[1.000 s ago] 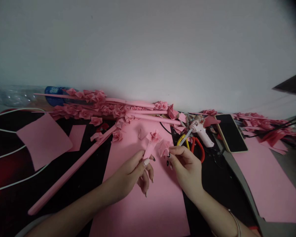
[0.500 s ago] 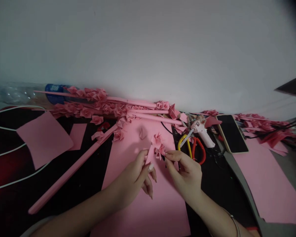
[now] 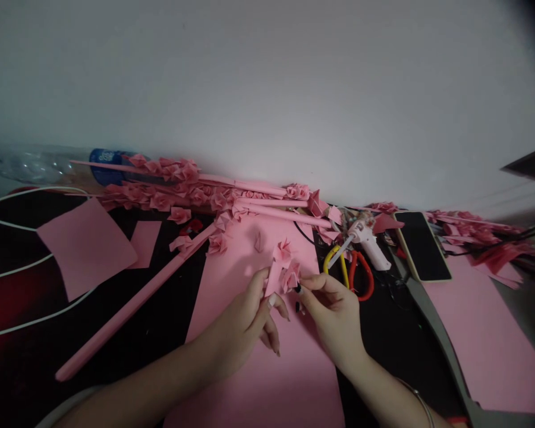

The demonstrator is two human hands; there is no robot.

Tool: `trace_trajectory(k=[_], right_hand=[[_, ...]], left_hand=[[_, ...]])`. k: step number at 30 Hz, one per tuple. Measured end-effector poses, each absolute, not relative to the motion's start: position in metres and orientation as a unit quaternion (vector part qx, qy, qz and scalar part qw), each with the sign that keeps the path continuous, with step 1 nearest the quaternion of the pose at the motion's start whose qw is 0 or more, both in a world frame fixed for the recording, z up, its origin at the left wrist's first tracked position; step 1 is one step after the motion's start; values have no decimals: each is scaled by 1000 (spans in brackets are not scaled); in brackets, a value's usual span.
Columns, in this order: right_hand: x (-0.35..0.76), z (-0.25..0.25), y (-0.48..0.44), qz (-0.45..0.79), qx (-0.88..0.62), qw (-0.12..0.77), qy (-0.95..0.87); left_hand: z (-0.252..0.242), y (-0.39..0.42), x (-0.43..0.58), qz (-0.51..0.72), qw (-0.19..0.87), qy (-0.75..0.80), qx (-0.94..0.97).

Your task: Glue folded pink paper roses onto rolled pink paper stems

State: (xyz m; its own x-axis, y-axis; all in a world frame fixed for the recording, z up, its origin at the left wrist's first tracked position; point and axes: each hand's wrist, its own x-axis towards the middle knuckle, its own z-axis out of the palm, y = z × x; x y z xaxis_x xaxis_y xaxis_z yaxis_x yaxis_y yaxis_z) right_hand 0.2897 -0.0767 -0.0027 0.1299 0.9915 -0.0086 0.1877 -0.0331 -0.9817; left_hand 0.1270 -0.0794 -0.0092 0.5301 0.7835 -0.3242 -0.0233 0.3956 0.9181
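Note:
Between my left thumb and fingers is a short pink paper stem (image 3: 274,278), held upright. A folded pink paper flower (image 3: 284,252) sits at its top. My left hand (image 3: 248,318) is closed on that stem, its lower fingers loosely curled. Fingertips of my right hand (image 3: 337,315) pinch a second paper flower (image 3: 290,277) close to the stem's right side; whether the two touch I cannot tell. Both hands are above a long pink paper sheet (image 3: 267,386). A small folded paper piece (image 3: 258,241) lies on the sheet beyond them.
Behind lie rolled paper branches with flowers (image 3: 191,193) and a plastic bottle (image 3: 40,166). Scissors (image 3: 361,276) and a glue gun (image 3: 369,244) lie right of my hands, a phone (image 3: 423,246) farther right. A long paper roll (image 3: 129,306), pink squares (image 3: 87,249) and white cable (image 3: 35,324) are left.
The flower in my right hand has turned and shows more of its petals, a small gap now between it and the upper flower. My left hand keeps its hold. The view has shifted slightly.

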Motion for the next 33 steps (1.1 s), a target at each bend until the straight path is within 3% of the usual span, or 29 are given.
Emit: trace_trajectory(k=[11,19,27,33], right_hand=[[288,-3,-79,396,-573,496,-520],[297,-13,-82,249,-535,504,-631],[302,-5,-82,98,-474,455,-747],[302,-5,-81,69,-470,420,-773]], left_hand=[[-17,-82,126,281,744,390,464],[-13,-78,124,283,822,333,364],[-15,-81,124,267,817,343,379],[-13,-81,125,256,809,348,399]])
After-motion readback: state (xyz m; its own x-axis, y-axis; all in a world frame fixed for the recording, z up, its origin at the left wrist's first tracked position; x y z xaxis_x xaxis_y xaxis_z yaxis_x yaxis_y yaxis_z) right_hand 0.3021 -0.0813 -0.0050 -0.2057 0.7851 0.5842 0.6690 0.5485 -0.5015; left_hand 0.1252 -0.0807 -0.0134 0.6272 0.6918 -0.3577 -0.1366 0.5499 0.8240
